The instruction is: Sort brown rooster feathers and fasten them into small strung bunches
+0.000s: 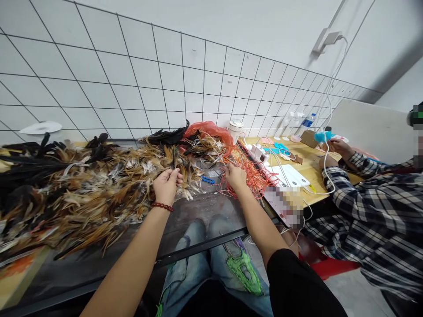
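Observation:
A large heap of brown, black and white feathers (109,180) spreads over the left and middle of the dark table. At its right edge, the fingers of my left hand (166,185) are pinched together on a feather, whose lower part they hide. My right hand (236,177) is closed beside a tangle of thin red-orange strings (253,171); whatever its fingertips hold is too small to make out. Between my hands lies a blue cutter (207,179). Just behind them, a red plastic bag (211,129) lies open with more feathers in it.
A white lidded cup (235,128) stands behind the strings. To the right are a phone (280,207), a white power strip (289,176) and hanging white cables. A co-worker in a checked shirt (370,189) holds something blue. Wire mesh (152,66) lines the wall.

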{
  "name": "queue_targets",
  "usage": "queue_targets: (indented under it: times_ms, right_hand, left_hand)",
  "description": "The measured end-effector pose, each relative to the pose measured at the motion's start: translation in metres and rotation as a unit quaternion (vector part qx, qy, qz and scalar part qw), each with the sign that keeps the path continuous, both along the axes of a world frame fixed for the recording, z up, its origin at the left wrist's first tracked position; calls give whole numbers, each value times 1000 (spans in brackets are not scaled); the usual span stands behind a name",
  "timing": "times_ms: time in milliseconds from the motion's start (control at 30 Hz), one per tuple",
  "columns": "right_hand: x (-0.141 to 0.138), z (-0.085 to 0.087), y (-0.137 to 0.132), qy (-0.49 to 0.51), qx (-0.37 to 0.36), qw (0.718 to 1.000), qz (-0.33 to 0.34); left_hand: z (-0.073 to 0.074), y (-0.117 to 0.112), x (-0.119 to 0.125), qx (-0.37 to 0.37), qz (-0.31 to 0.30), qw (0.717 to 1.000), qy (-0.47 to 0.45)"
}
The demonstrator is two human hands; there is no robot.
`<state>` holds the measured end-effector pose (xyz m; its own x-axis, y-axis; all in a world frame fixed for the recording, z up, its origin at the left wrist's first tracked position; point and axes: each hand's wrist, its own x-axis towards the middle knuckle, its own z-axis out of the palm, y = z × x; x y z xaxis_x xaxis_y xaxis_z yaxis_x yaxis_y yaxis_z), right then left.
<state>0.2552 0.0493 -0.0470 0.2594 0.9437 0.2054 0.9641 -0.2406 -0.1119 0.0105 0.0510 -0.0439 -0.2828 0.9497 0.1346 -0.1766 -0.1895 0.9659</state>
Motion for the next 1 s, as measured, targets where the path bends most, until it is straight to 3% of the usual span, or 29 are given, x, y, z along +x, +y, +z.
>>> queue_targets:
  times_ms: [333,700,1000]
  right_hand:
    - [1,0,3,-10,4,1000,5]
    - [-5,1,10,-17,33,999,28]
    - [1,5,5,-23,15,999,-17]
  left_hand:
    - [4,-10,9,47,-26,997,59]
    - [3,-10,7,47,-21,998,44]
    - [2,-12,5,24,-31,999,25]
